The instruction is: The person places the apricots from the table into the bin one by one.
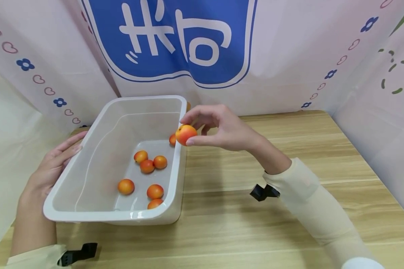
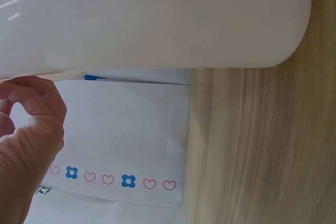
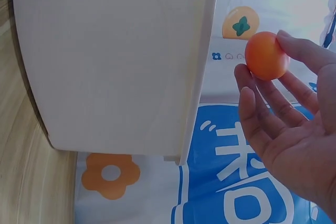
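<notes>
A white plastic tub (image 1: pixel 80 216) stands on the wooden table, with several orange-red fruits like apricots (image 1: pixel 147 166) lying on its floor. At the tub's left rim, my left hand (image 1: pixel 55 164) holds on with its fingers along the edge; the left wrist view shows this hand (image 2: pixel 34 114) curled up against the rim. Over the right rim, my right hand (image 1: pixel 223 129) pinches one apricot-like fruit (image 1: pixel 186 134) between thumb and fingers. Up close in the right wrist view, that smooth fruit (image 3: pixel 266 56) sits at the fingertips, beside the tub's outer wall (image 3: pixel 110 61).
A white cloth with a blue printed sign (image 1: pixel 175 37) hangs behind the table (image 1: pixel 256 224). Pale cloths with printed hearts and flowers flank both sides. Each wrist wears a black mount (image 1: pixel 264 192). The tub's tall walls rise between the two hands.
</notes>
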The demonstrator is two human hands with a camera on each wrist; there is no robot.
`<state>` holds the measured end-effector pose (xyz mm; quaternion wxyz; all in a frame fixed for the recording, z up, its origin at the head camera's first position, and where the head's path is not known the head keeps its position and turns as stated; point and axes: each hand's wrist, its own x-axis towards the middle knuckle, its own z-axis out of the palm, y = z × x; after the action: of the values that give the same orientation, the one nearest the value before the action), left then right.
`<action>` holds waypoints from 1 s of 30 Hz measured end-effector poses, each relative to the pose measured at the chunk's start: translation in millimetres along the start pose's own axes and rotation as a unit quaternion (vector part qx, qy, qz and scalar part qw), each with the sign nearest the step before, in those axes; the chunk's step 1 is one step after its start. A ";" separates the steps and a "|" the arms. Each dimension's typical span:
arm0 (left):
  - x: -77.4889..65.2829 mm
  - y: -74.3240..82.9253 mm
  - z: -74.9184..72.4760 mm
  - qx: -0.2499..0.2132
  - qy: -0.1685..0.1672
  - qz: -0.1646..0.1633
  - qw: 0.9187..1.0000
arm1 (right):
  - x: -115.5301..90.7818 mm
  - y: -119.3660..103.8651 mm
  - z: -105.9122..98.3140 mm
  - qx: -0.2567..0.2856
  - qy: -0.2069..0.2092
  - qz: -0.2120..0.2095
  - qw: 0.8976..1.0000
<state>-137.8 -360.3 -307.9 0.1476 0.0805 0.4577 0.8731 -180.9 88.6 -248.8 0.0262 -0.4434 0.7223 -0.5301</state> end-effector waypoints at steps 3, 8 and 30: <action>-0.8 0.7 0.8 -0.002 0.007 -0.002 1.000 | 5.6 -2.7 1.8 -0.003 0.000 -0.008 1.000; -1.9 0.7 1.6 -0.005 0.011 -0.008 1.000 | 15.4 -7.1 5.5 0.007 -0.009 -0.021 1.000; 0.1 0.0 0.6 -0.005 0.006 -0.004 1.000 | 39.6 -13.0 23.4 0.058 -0.028 0.009 0.998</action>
<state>-137.7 -359.8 -307.5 0.1483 0.0729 0.4548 0.8751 -185.1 44.2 -231.7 0.0768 -0.4491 0.6937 -0.5579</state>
